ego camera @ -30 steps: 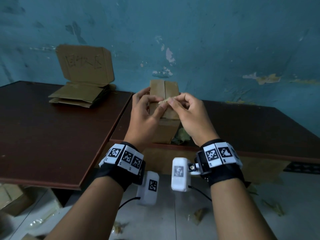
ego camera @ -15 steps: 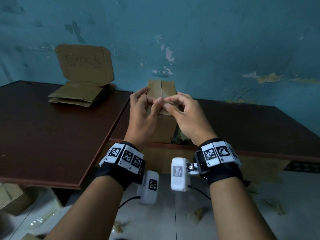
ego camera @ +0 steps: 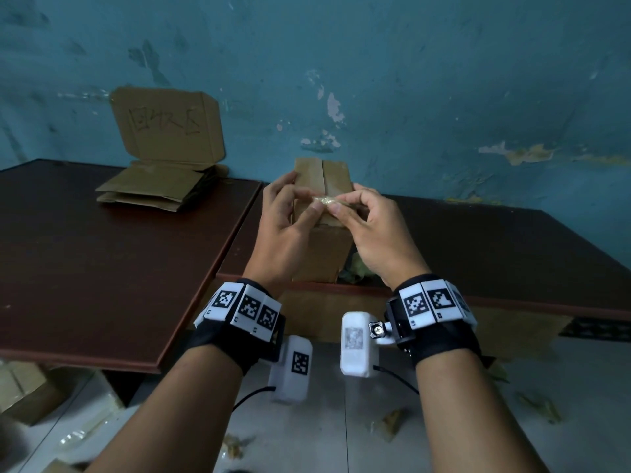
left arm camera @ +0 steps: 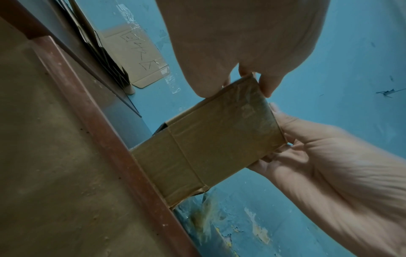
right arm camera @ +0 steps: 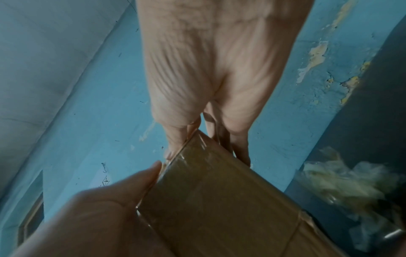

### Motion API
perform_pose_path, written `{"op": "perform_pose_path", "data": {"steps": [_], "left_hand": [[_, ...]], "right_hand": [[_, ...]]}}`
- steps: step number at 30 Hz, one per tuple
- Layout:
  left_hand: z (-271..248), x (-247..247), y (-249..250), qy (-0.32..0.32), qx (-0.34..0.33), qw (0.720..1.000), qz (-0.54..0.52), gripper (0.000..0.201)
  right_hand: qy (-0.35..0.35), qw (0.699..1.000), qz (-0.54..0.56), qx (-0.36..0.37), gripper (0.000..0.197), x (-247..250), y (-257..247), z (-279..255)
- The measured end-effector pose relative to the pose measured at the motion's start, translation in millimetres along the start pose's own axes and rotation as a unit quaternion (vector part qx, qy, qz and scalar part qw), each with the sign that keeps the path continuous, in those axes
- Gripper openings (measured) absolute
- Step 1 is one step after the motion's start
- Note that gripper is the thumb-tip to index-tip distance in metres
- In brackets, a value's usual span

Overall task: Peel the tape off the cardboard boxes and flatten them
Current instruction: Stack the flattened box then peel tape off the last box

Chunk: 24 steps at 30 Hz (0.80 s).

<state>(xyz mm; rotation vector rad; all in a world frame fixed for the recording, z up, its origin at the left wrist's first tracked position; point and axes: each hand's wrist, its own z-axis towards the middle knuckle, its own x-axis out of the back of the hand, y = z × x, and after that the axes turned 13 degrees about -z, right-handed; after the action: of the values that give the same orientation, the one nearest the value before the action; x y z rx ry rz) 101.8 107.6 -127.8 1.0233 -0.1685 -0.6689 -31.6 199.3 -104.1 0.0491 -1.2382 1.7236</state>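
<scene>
The small cardboard box [ego camera: 322, 213] stands upright at the near edge of the brown table [ego camera: 512, 240], still whole, a crumpled bit of tape [ego camera: 323, 199] lifted at its top. The left hand [ego camera: 285, 230] and right hand [ego camera: 368, 230] both pinch that bit, fingers curled. To the box's left lie flattened boxes [ego camera: 153, 186] already done; floor room opens just before it.

I see a peeling teal wall [ego camera: 444, 80] | two dark brown tables [ego camera: 102, 261] abutting | pale tiled floor [ego camera: 334, 421] | dim light
</scene>
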Motion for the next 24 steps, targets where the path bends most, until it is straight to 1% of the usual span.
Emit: {"op": "perform_pose_path", "data": {"steps": [7,11,14,15,17,19,20,22,24], "left_hand": [[3.6,2.7,-5.0,0.008,-0.032,0.997,0.069,0.011],[1.7,1.5,-1.5,0.016,-0.031,0.997,0.067,0.012],[0.9,1.6,-4.3,0.025,-0.032,0.997,0.062,0.009],[0.7,1.4,-5.3,0.030,-0.032,0.997,0.058,0.006],[1.7,1.6,-6.3,0.041,-0.026,0.998,0.031,0.005],[0.8,1.8,-3.6,0.047,-0.020,0.999,-0.012,0.013],[0.4,1.2,-2.8,0.046,-0.020,0.998,-0.024,0.016],[0.2,0.0,-0.5,0.040,-0.016,0.999,-0.027,0.014],[-0.1,-0.4,6.3,0.037,0.014,0.998,-0.048,0.017]], "right_hand": [[-0.005,1.000,0.000,0.009,0.017,-3.0,0.2,0.9],[-0.017,0.999,0.023,0.016,0.012,-2.4,-3.3,0.3],[-0.010,0.999,0.039,0.021,0.006,-2.2,-6.6,-2.1],[-0.015,0.998,0.053,0.023,0.008,-1.3,-8.2,-3.1],[-0.026,0.996,0.084,0.023,0.021,0.6,-8.8,-3.7],[-0.031,0.995,0.092,0.015,0.029,2.2,-9.7,-3.7],[-0.031,0.995,0.091,0.011,0.029,2.3,-9.2,-3.5],[-0.024,0.997,0.077,0.006,0.022,0.0,-8.4,-3.2],[-0.002,0.999,0.043,0.008,0.014,-4.1,-6.3,-3.0]]}}
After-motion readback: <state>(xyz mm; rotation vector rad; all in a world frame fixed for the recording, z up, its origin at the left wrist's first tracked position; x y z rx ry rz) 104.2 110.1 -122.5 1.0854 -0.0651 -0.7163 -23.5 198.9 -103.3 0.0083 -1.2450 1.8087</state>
